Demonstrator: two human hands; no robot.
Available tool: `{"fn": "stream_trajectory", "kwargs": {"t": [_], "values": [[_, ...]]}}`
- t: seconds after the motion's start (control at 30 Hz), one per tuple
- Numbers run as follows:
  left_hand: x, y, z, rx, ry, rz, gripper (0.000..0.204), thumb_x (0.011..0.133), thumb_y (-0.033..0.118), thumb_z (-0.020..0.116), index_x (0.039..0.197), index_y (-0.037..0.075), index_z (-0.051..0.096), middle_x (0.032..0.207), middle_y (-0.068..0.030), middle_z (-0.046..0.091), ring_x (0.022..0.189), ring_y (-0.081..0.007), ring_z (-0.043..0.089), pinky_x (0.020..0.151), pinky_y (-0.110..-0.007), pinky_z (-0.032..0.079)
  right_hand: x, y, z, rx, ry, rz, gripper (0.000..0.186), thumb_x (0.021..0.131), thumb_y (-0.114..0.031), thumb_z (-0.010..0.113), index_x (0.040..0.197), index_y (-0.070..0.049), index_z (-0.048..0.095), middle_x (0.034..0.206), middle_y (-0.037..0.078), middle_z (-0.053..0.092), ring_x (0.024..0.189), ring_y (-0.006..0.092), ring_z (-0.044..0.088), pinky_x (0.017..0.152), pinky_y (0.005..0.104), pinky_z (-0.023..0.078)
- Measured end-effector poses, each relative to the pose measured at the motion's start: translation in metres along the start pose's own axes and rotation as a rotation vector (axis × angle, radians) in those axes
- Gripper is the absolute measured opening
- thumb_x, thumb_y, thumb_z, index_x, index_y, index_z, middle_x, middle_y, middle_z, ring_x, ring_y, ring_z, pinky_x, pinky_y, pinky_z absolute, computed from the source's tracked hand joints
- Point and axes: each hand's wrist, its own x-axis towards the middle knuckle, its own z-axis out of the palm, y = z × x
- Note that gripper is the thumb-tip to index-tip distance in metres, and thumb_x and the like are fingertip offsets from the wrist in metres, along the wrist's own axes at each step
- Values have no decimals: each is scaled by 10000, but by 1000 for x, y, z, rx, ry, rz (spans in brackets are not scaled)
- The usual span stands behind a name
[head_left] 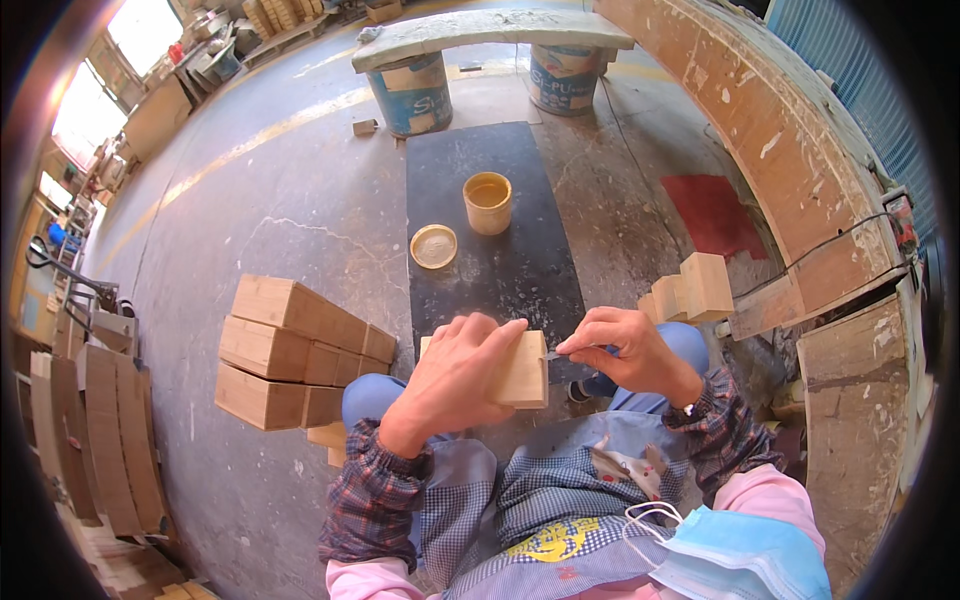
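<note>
Over my lap, a pale wooden block (524, 376) is gripped by my left hand (448, 378), its fingers laid across the top and thumb along the near side. My right hand (630, 348) pinches a small thin scraper-like blade (554, 354), and its tip meets the block's right end. The blade's exact kind is too small to make out. Ahead on a dark board (465, 165) stand a yellowish tub (489, 222) with tan material inside and a shallow round lid or dish (434, 247) holding pale paste.
Stacked wooden blocks (262, 352) stand at my left, and several smaller ones (706, 287) at my right. A plank bench (490, 32) rests on blue buckets (412, 95) ahead. Long boards (760, 130) border the right side, near a red mat (712, 215). A blue face mask (745, 555) hangs below.
</note>
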Motion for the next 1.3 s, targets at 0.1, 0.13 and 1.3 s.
{"fn": "stream_trajectory", "kwargs": {"t": [0.1,0.13,1.3], "values": [[10,-3,16,21,20,-39,994,624,227,946,1532,145,551,1290,-137,611,1223,-373,589,1108,-479,447,-13,5,-1,138,63,125,134,1004,-51,764,1124,-57,825,940,43,756,808,152,693,698,288,544],[14,-7,19,55,20,-50,993,620,227,947,1528,144,553,1278,-133,614,1219,-369,591,1098,-477,450,-15,7,4,222,103,183,135,1004,-45,763,1126,-47,821,924,32,746,809,121,675,699,271,532],[45,-46,77,225,511,-336,203,1061,268,635,1104,148,792,1123,-39,760,1107,-269,710,1248,-589,326,-22,61,77,94,400,162,192,937,5,794,1111,-71,818,1007,64,736,907,153,712,765,267,569]]}}
